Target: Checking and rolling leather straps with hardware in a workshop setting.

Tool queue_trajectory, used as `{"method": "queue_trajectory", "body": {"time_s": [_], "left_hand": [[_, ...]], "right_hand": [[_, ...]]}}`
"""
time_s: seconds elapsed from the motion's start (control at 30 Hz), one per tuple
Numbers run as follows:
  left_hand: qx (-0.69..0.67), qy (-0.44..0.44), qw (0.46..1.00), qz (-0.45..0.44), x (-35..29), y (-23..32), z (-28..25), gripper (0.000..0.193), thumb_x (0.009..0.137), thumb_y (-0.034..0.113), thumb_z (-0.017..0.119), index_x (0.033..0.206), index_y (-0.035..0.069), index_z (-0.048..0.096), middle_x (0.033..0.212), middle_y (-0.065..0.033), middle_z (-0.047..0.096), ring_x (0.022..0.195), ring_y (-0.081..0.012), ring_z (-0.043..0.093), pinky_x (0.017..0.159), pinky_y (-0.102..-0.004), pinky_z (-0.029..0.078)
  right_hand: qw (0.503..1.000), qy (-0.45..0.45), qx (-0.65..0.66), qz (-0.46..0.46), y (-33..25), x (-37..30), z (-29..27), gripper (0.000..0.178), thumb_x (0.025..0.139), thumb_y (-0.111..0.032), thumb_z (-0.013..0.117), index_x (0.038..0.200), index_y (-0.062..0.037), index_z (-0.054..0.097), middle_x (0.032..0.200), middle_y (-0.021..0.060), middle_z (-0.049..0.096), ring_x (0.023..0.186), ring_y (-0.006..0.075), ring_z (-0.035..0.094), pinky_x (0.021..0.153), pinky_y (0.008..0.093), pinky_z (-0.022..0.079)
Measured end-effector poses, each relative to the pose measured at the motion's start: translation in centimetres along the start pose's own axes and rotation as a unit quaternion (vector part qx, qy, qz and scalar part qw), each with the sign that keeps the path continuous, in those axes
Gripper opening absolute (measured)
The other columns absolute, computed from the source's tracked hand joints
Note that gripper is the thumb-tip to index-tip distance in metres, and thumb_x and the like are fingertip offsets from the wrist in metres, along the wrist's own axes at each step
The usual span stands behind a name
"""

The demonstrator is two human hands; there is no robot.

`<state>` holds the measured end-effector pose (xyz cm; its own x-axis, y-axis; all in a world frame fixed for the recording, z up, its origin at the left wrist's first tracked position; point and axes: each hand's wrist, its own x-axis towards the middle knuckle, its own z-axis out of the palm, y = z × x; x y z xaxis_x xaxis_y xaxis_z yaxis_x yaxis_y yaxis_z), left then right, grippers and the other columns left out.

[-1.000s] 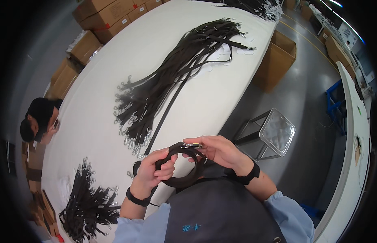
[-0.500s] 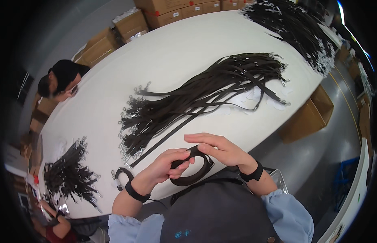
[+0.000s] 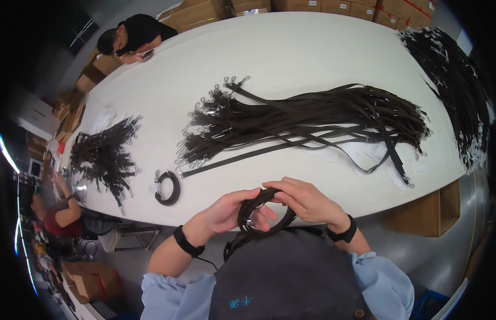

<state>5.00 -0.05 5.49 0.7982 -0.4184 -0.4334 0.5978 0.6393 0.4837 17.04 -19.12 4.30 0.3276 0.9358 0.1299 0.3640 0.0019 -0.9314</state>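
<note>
A dark brown strap wound into a round coil (image 3: 244, 213) is between my hands at the table's near edge. My left hand (image 3: 226, 212) grips the coil's left side, with fingertips showing inside the ring beside a silver metal clip (image 3: 251, 217). My right hand (image 3: 310, 202) is closed on the upper right side, fingers over the top and thumb against the inner edge. A second, smaller-looking coil (image 3: 175, 193) lies on the white table to the left. Beyond my hands, a long heap of dark straps (image 3: 312, 114) with silver clips stretches across the table.
Another bundle of straps (image 3: 106, 154) lies at the left end, and a large pile (image 3: 450, 85) at the far right. White round pieces (image 3: 360, 152) show beneath the middle heap. One person (image 3: 138, 37) leans on the far left edge; another (image 3: 61, 213) sits lower left. Cardboard boxes (image 3: 434, 213) stand around.
My right hand, earlier stretched out flat against the strap, has closed on the coil. The coil has turned so its clip shows. My view has swung left, shifting the table's contents.
</note>
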Motion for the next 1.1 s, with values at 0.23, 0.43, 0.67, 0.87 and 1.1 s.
{"method": "queue_trajectory", "body": {"time_s": [0.23,0.43,0.67,0.87,1.1], "left_hand": [[-0.026,-0.003,0.999,0.037,-1.4,-1.3,0.3,0.04,0.096,0.02,0.039,0.127,-0.004,0.04,0.109,-0.0227,0.059,0.098,-0.0315,0.062,0.089,-0.0405,0.048],[0.111,0.061,0.992,0.021,-1.5,-1.9,0.6,0.048,0.08,-0.008,0.055,0.126,-0.003,0.041,0.108,-0.0187,0.06,0.096,-0.0253,0.061,0.088,-0.0338,0.047],[-0.012,-0.05,0.997,0.062,-1.6,-1.9,-0.3,0.035,0.097,0.025,0.038,0.114,-0.003,0.048,0.08,-0.0041,0.053,0.058,-0.0084,0.04,0.055,-0.0203,0.033],[0.041,0.086,0.995,0.035,-1.7,-2.0,0.0,0.048,0.099,0.042,0.029,0.099,-0.001,0.052,0.061,0.0045,0.033,0.047,-0.0039,0.023,0.045,-0.0185,0.022],[0.082,0.138,0.985,0.058,-1.3,-2.3,0.1,0.045,0.098,0.04,0.032,0.094,0.0,0.053,0.059,0.0045,0.034,0.045,-0.0035,0.022,0.042,-0.0194,0.02]], "right_hand": [[0.994,-0.009,-0.102,-0.038,-0.2,0.2,0.4,0.025,0.093,-0.015,0.046,0.115,-0.0067,0.053,0.089,0.0089,0.059,0.082,0.0261,0.057,0.075,0.0361,0.042],[0.999,-0.01,-0.035,-0.024,0.0,0.1,0.3,0.024,0.092,-0.014,0.046,0.114,-0.0065,0.054,0.086,0.0086,0.058,0.079,0.0253,0.057,0.074,0.0354,0.043],[0.999,-0.026,0.022,0.024,-0.7,0.2,-0.3,0.027,0.094,-0.017,0.044,0.118,-0.0086,0.054,0.084,0.0077,0.057,0.078,0.0216,0.057,0.072,0.0331,0.044],[0.994,-0.065,0.077,0.032,0.1,0.6,0.0,0.031,0.094,-0.011,0.042,0.123,-0.0045,0.052,0.086,0.009,0.054,0.079,0.0184,0.056,0.072,0.0289,0.044],[0.992,-0.058,0.103,0.042,1.1,1.0,0.3,0.033,0.095,-0.018,0.044,0.125,-0.0065,0.05,0.09,0.0084,0.056,0.082,0.0178,0.056,0.074,0.0293,0.044]]}}
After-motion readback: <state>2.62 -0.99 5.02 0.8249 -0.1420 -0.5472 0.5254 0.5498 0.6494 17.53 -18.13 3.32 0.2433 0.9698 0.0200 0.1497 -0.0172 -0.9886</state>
